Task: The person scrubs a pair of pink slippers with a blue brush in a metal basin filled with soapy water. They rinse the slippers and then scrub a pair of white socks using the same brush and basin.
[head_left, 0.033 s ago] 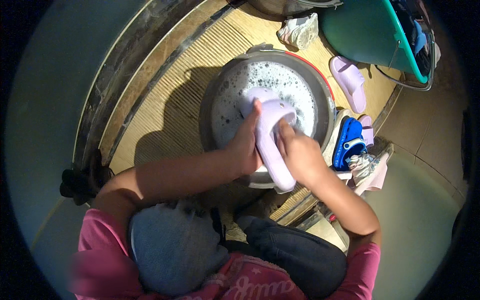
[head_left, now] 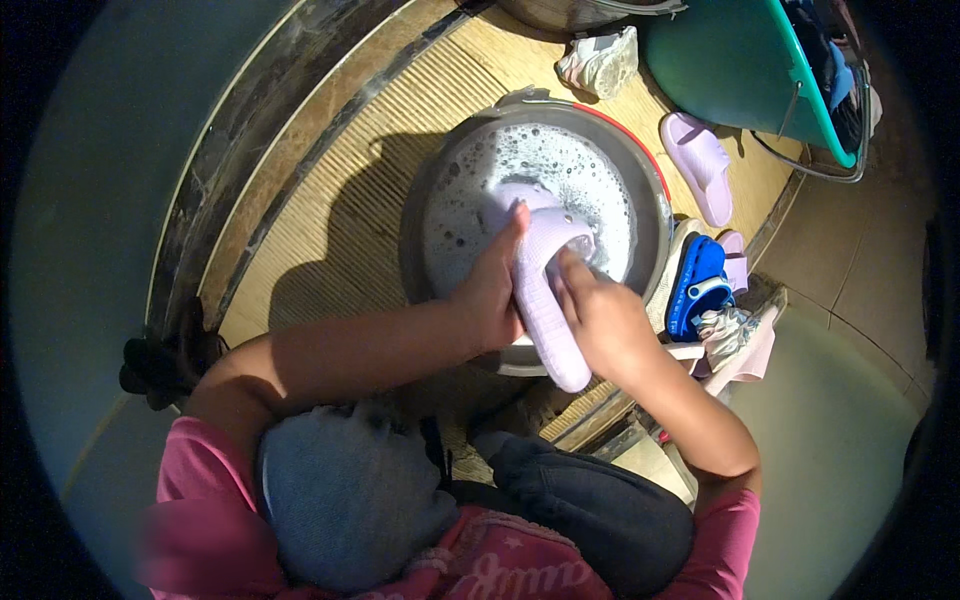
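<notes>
A lilac slide slipper (head_left: 550, 320) is tilted over a dark round basin (head_left: 415, 210), its strap end over white suds (head_left: 590, 180) and its heel end toward me. My left hand (head_left: 492, 290) is closed round the slipper's left side, thumb up along the edge near the strap. My right hand (head_left: 603, 315) is at the slipper's right side. Its fingers are curled and reach in under the strap. The fingertips are hidden there, so I cannot make out what they hold, if anything.
A second lilac slide (head_left: 698, 165) lies right of the basin, below a large green bucket (head_left: 730, 75) with dark cloth in it. Nearer me are a blue clog (head_left: 700, 290) and a laced shoe (head_left: 745, 335). A whitish shoe (head_left: 602, 62) lies behind the basin.
The slipper's heel end has shifted slightly down, and its inner sole shows a little more. My right hand has moved slightly toward me. Both hands stay at the slipper.
</notes>
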The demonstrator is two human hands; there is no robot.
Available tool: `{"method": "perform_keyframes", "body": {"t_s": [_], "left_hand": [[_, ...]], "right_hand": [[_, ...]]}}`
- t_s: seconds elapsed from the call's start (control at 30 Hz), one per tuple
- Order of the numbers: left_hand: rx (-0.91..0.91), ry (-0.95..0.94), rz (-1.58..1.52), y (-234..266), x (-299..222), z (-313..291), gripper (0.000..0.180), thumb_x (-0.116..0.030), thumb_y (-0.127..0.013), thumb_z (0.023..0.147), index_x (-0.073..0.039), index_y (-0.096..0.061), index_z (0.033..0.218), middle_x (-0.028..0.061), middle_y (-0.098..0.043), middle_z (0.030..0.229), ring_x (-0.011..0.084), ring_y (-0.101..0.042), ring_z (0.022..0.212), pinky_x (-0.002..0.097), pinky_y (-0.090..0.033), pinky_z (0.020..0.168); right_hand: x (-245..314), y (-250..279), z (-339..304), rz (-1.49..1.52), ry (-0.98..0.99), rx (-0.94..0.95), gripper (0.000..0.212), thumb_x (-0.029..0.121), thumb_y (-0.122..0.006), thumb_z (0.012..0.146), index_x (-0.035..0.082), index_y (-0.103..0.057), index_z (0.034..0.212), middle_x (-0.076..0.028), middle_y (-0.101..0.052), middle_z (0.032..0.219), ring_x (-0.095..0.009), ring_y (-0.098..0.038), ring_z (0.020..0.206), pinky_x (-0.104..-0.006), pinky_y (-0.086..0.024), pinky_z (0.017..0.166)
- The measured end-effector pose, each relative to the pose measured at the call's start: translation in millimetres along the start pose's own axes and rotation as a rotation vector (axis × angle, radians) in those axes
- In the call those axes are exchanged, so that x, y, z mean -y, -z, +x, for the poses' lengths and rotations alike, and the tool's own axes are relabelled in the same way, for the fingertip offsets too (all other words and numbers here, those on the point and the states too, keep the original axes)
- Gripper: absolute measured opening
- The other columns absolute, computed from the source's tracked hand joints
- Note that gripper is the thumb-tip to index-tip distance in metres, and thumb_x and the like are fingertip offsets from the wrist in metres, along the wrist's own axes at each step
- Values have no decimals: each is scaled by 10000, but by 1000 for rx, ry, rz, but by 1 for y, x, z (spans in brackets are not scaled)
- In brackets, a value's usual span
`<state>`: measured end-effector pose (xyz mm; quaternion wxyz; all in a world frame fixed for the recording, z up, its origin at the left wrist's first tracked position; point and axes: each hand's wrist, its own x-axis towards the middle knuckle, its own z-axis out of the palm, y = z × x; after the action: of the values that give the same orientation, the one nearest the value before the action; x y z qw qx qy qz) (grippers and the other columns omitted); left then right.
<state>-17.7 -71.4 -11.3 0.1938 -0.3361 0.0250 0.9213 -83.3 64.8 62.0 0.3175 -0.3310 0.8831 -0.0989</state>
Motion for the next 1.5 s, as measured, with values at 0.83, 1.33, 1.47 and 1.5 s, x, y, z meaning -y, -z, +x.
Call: {"method": "perform_keyframes", "body": {"t_s": [0.83, 1.33, 1.47, 1.5], "left_hand": [[3, -222, 169, 6, -4, 6, 875, -754, -355, 949, -84, -337, 1512, 115, -471, 1477, 252, -470, 1342, 397, -364, 1143], [-38, 2, 460, -5, 3, -12, 1039, -174, -850, 779, 7, -132, 1508, 176, -498, 1354, 256, -548, 1210, 388, -482, 1013], [-76, -250, 620, 9, 13, -14, 960, -117, -778, 808, -89, -143, 1528, 149, -504, 1342, 263, -562, 1204, 442, -486, 1018], [-120, -277, 641, 10, 15, -15, 1023, -118, -775, 806, -106, -48, 1526, 158, -476, 1364, 276, -534, 1230, 447, -453, 1041]], "right_hand": [[25, 60, -6, -63, 71, -196, 332, 197, -646, 925, 108, -675, 1243, -200, -640, 748, -389, -662, 655, -475, -540, 613], [-9, 45, 30, 44, 152, -209, 326, 221, -629, 939, 128, -673, 1248, -213, -661, 822, -401, -661, 721, -469, -545, 666], [40, 91, -24, -139, 55, -120, 400, 101, -672, 890, 136, -671, 1288, -163, -587, 746, -345, -615, 654, -438, -499, 613], [52, 99, -34, -191, 84, -84, 423, 96, -701, 863, 139, -679, 1283, -148, -571, 737, -312, -617, 631, -422, -500, 574]]}}
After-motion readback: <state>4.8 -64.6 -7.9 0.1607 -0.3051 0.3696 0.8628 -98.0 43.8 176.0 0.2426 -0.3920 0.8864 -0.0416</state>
